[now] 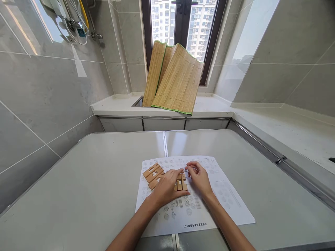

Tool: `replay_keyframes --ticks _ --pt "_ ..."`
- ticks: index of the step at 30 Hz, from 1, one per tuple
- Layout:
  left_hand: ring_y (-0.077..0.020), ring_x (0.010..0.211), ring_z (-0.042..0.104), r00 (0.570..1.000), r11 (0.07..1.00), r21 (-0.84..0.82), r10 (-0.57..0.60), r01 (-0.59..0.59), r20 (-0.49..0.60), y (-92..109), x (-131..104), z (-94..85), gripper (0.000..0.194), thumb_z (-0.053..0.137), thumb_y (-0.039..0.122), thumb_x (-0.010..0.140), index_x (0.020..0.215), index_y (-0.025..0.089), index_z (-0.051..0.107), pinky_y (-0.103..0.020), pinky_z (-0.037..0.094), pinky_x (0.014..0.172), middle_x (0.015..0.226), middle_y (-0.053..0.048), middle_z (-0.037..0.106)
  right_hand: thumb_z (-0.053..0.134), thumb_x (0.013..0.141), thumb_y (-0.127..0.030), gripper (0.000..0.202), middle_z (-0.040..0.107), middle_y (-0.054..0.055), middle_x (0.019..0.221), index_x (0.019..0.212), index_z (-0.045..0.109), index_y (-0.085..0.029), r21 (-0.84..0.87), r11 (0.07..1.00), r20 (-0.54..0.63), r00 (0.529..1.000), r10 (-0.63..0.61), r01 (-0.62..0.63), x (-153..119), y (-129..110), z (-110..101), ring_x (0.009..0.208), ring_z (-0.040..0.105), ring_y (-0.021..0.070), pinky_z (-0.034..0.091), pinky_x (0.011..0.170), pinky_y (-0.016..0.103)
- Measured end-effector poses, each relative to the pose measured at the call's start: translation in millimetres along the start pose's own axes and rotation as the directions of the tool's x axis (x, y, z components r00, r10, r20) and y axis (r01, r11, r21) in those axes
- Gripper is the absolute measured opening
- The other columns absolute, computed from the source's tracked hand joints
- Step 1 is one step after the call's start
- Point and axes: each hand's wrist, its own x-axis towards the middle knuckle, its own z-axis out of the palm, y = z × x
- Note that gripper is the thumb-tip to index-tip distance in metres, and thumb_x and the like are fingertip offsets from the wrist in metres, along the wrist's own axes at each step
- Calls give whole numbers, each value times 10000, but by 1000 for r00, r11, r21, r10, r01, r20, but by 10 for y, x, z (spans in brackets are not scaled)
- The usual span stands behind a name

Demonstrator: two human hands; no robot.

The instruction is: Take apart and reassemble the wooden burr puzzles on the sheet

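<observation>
Our left hand (167,186) lies palm down over the paper sheet (222,209), its thumb and forefinger spread apart. Between them sit light-brown wooden pieces (182,182), set close together, with the thumb along their near edge and the forefinger reaching past their far side.

Our right hand (201,179) is just beside them, its thumb and forefinger bent toward each other near our left forefinger's tip. Something small and bluish may be at those tips, but it is too tiny for us to name, and we cannot tell whether the fingers close on it.

To the left of our left fingers, more wooden strips (153,175) with cut-out notches lie side by side at a slant, partly covered by the back of that hand. Beneath our fingers, the sheet shows rows of little line drawings, and a line of bold characters (195,225) runs between our forearms.

The sheet lies on a pale, glossy table (78,195) that spreads out on both sides of our hands. Well beyond our fingertips, a folded bamboo mat (178,76) with green edging leans in front of the window (181,28), above a white ledge (115,108).
</observation>
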Motion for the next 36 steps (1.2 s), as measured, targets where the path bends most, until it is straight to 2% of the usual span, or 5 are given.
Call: replay_keyframes --ticks 11,19,27,32,36 --pt "-330 1157 522 999 980 196 34 -30 -15 -140 -45 -416 725 858 697 579 1113 239 684 -474 472 960 1197 -103 574 592 937 -488 256 665 14 772 959 659 -242 -455 815 321 920 -225 359 -264 -96 -242 634 584 183 447 604 296" --pt "-185 776 553 983 972 -145 -183 186 34 -57 -17 -457 738 850 590 681 1302 281 600 -297 454 704 863 13 625 708 864 -554 318 636 -7 733 853 646 -242 -545 648 495 828 -263 532 -307 -22 -286 627 561 176 390 586 298" --pt "-159 768 594 975 896 -396 -222 198 -13 51 24 -336 733 855 466 723 1360 260 553 -290 496 750 915 -3 682 596 938 -577 426 702 49 841 1146 671 -212 -238 945 249 955 -163 224 -256 -101 -308 685 603 195 476 636 309" --pt "-158 783 630 964 852 -470 -266 232 -6 74 31 -232 721 842 388 749 1379 251 519 -308 514 791 964 -17 692 591 940 -596 546 717 91 1005 1323 633 -209 41 997 347 935 -77 67 -243 -143 -321 690 595 177 444 567 281" --pt "-167 760 638 966 857 -456 -259 239 20 112 21 -217 685 826 403 765 1362 262 520 -308 508 758 917 5 682 669 901 -566 479 657 19 754 1220 674 -209 49 997 367 928 -66 51 -263 -117 -298 687 606 185 469 645 298"
